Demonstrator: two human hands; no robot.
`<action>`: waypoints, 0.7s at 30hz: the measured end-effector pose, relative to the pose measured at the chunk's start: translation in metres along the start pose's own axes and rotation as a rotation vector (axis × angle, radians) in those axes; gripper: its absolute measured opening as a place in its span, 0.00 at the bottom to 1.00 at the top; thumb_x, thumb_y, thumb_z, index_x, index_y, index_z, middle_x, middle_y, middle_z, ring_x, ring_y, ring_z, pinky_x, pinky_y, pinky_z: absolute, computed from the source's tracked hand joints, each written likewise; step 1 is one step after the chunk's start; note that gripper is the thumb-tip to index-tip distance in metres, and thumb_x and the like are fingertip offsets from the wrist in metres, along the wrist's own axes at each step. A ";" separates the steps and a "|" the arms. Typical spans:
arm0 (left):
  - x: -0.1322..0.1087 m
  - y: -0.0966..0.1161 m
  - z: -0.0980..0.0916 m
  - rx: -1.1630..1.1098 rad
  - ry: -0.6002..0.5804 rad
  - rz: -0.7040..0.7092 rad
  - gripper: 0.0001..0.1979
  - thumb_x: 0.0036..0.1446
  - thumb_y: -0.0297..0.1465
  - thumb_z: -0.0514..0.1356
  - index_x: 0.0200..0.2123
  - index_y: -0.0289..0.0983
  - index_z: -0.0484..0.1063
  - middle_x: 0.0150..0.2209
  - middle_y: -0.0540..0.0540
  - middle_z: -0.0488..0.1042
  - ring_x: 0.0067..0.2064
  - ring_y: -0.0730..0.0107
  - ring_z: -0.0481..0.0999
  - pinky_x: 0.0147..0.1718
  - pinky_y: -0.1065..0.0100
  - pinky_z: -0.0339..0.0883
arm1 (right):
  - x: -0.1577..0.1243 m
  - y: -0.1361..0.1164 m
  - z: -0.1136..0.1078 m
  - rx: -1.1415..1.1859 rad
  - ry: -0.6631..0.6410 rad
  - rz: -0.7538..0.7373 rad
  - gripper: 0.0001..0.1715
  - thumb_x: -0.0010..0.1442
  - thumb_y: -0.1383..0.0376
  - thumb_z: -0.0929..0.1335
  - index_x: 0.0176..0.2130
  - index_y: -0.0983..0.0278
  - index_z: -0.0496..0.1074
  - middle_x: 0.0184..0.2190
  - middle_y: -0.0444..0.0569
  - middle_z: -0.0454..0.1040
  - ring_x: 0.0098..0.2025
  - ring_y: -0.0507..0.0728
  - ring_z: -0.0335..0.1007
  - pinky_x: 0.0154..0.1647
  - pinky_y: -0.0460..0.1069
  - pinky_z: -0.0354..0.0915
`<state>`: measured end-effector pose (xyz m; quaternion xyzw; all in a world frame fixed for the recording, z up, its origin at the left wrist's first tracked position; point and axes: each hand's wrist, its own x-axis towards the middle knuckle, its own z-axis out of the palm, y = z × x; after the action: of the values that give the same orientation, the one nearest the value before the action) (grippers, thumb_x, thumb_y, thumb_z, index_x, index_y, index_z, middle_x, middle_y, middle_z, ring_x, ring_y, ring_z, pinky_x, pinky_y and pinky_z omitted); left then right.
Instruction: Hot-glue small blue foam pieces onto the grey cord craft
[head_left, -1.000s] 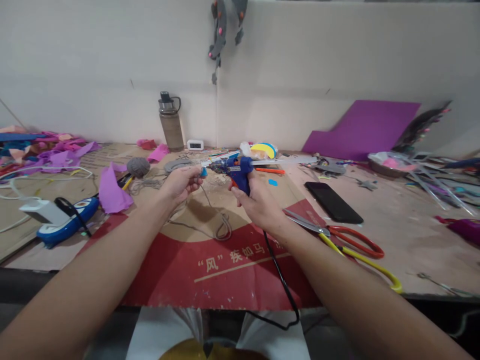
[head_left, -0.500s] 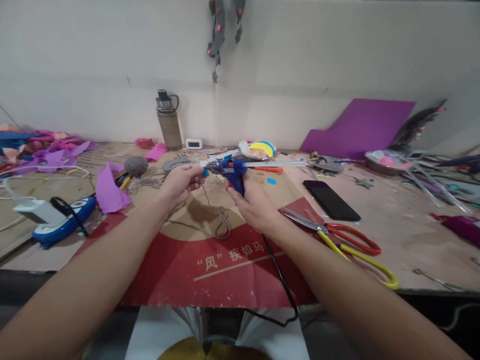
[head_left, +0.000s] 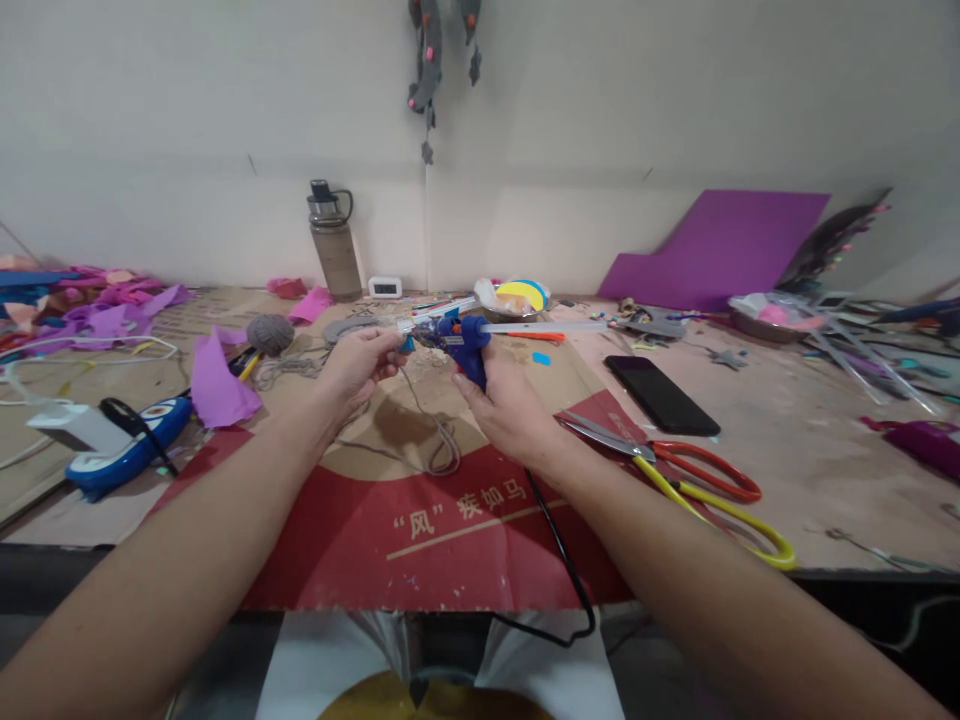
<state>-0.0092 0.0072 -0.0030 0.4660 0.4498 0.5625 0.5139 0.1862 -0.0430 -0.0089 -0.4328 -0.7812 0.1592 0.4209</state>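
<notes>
My right hand grips the handle of a blue hot glue gun, its nozzle pointing left and a clear glue stick sticking out behind. A black cord runs from the gun down past the table edge. My left hand is closed in a pinch right at the nozzle, on a small blue piece with grey string trailing from it onto the cardboard. Both hands hover above the red-and-tan cardboard sheet.
Scissors with red and yellow handles and a black phone lie to the right. A grey yarn ball, purple paper, a blue device sit left; a water bottle and small clock stand by the wall.
Both hands have stayed together at the glue gun's nozzle. The view has tilted slightly, so everything sits a little lower and nearer.
</notes>
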 end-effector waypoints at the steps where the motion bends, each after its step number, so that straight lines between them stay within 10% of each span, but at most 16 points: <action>1: 0.000 0.000 0.000 0.000 -0.002 0.000 0.05 0.42 0.26 0.64 0.24 0.33 0.71 0.22 0.49 0.70 0.21 0.82 0.67 0.17 0.80 0.57 | 0.000 0.000 0.000 0.002 -0.002 0.004 0.19 0.60 0.65 0.61 0.51 0.65 0.61 0.43 0.57 0.71 0.47 0.64 0.67 0.50 0.61 0.64; 13: 0.002 0.002 -0.002 -0.028 0.031 -0.004 0.03 0.44 0.25 0.63 0.24 0.33 0.71 0.22 0.48 0.71 0.21 0.81 0.68 0.17 0.80 0.60 | -0.001 -0.003 -0.003 0.038 0.004 0.015 0.17 0.59 0.65 0.62 0.49 0.65 0.62 0.42 0.58 0.71 0.42 0.62 0.67 0.47 0.60 0.65; 21: 0.005 -0.003 -0.005 -0.015 0.057 0.016 0.04 0.48 0.29 0.62 0.28 0.34 0.71 0.27 0.48 0.73 0.27 0.77 0.73 0.22 0.77 0.65 | 0.007 0.011 -0.004 0.522 0.083 0.344 0.12 0.54 0.64 0.64 0.41 0.62 0.64 0.31 0.47 0.73 0.24 0.52 0.65 0.27 0.52 0.68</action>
<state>-0.0142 0.0121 -0.0065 0.4498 0.4563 0.5829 0.4998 0.1935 -0.0316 -0.0092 -0.4423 -0.6113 0.4053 0.5161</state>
